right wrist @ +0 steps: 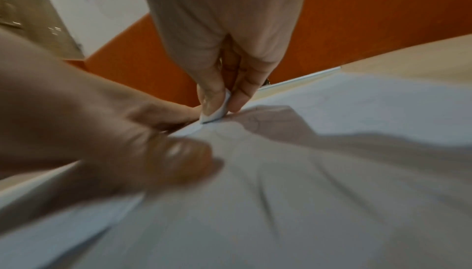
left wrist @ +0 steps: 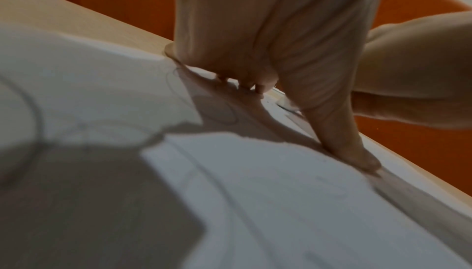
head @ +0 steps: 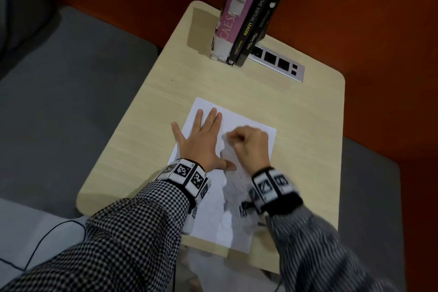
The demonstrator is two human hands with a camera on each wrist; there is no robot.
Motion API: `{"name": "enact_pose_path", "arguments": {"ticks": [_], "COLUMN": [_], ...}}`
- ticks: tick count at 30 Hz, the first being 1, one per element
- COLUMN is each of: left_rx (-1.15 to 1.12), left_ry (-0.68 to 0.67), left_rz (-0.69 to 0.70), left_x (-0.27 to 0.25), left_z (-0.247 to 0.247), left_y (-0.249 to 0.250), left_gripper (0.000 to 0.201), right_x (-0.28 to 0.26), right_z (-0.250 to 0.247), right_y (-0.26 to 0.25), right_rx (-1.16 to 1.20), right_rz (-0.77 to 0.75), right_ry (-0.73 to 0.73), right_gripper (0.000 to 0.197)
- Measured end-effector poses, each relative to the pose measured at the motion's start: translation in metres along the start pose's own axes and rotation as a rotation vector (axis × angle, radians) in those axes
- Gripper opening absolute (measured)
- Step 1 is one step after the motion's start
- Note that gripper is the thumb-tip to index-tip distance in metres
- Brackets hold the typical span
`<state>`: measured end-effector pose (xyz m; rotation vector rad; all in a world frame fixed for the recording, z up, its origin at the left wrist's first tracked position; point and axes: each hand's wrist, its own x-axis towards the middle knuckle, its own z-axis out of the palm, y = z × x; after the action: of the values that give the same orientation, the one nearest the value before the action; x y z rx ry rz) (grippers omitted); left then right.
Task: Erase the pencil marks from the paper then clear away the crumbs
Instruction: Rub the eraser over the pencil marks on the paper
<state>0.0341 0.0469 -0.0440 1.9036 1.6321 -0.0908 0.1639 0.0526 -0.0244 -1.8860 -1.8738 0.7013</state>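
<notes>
A white sheet of paper with faint pencil curves lies on the light wooden table. My left hand lies flat on the sheet's left part, fingers spread and straight, thumb pressing near the middle. My right hand is curled just to its right. In the right wrist view it pinches a small white eraser between thumb and fingers, its lower edge on the paper. The left wrist view shows pencil loops on the sheet beside my left thumb. No crumbs are distinguishable.
Three books stand upright at the table's far edge, next to a silver power-socket strip. An orange wall rises behind. Grey seat cushions flank the table. A thin black cable runs at lower left.
</notes>
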Motion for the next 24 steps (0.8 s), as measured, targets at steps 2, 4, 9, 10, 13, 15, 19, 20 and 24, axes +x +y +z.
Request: {"name": "enact_pose_path", "arguments": {"ticks": [2, 4, 9, 10, 13, 15, 19, 20, 24], "left_rx": [0.016, 0.021, -0.013, -0.007, -0.003, -0.008, -0.01, -0.005, 0.009], "left_ry": [0.0, 0.01, 0.002, 0.003, 0.003, 0.008, -0.003, -0.005, -0.004], "left_rz": [-0.003, -0.012, -0.014, -0.014, -0.02, -0.027, -0.02, -0.019, -0.015], "left_x": [0.0, 0.0, 0.0, 0.0, 0.0, 0.0, 0.0, -0.001, 0.0], "left_z": [0.001, 0.001, 0.0, 0.0, 0.0, -0.001, -0.001, -0.001, -0.001], "left_y": [0.001, 0.001, 0.001, 0.001, 0.002, 0.002, 0.002, 0.001, 0.002], "left_gripper": [0.136, 0.136, 0.139, 0.139, 0.136, 0.135, 0.138, 0.138, 0.139], "right_x": [0.033, 0.058, 0.009, 0.009, 0.043, 0.057, 0.009, -0.003, 0.027], "right_z": [0.0, 0.003, 0.002, 0.001, 0.003, 0.005, 0.003, 0.0, -0.001], "right_y": [-0.007, -0.01, -0.001, -0.003, -0.009, -0.01, 0.002, 0.003, -0.003], "right_rx": [0.037, 0.056, -0.026, -0.015, 0.016, 0.038, -0.064, -0.051, 0.053], "right_rz": [0.004, -0.002, 0.003, 0.009, -0.019, -0.023, -0.014, -0.005, 0.034], "right_ry": [0.04, 0.063, -0.006, -0.011, 0.032, 0.042, 0.002, -0.018, 0.032], "right_gripper": [0.005, 0.006, 0.009, 0.009, 0.007, 0.007, 0.009, 0.009, 0.006]}}
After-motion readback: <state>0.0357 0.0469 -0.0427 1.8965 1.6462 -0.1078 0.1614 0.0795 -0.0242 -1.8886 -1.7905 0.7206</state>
